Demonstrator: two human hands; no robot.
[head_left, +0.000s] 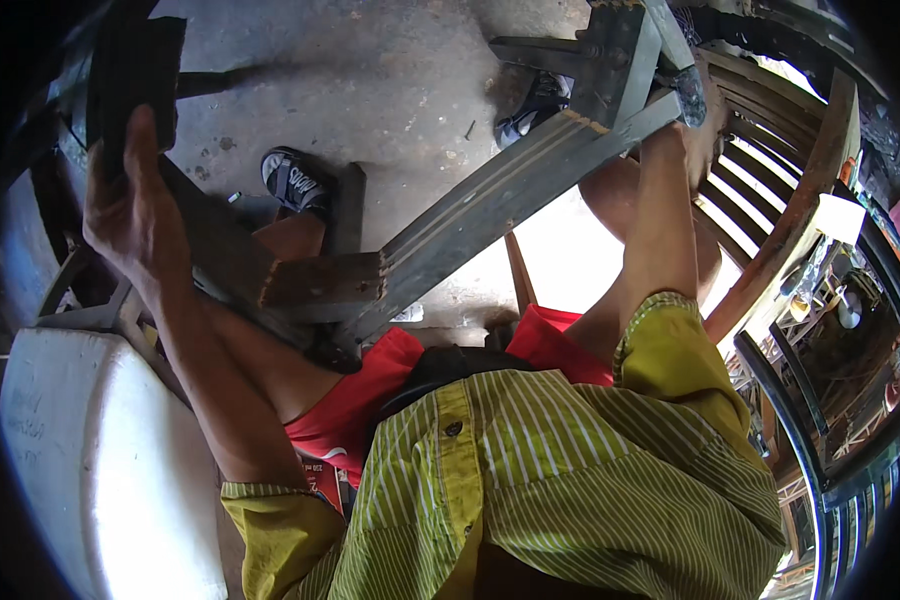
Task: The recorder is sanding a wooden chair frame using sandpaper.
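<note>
A dark-painted wooden frame [490, 230] lies tilted across my lap, with angled joints showing tan seams and long grooves. At its upper left, my left hand [140, 225] is closed round a dark flat part [152, 80], thumb pressed along its face. That part seems to belong to the frame, though the join is in shadow. My right hand [675, 140] reaches up to the frame's upper right end. Its fingers are hidden behind the beam there, so their grip does not show.
On the left stands a white boxy container [60, 450]. Slatted dark wooden furniture [770, 180] rises at the right, with tools and bits [840, 290] beside it. My sandalled feet [298, 180] rest on the grey concrete floor [370, 90]. A small light-coloured object [234, 197] lies there.
</note>
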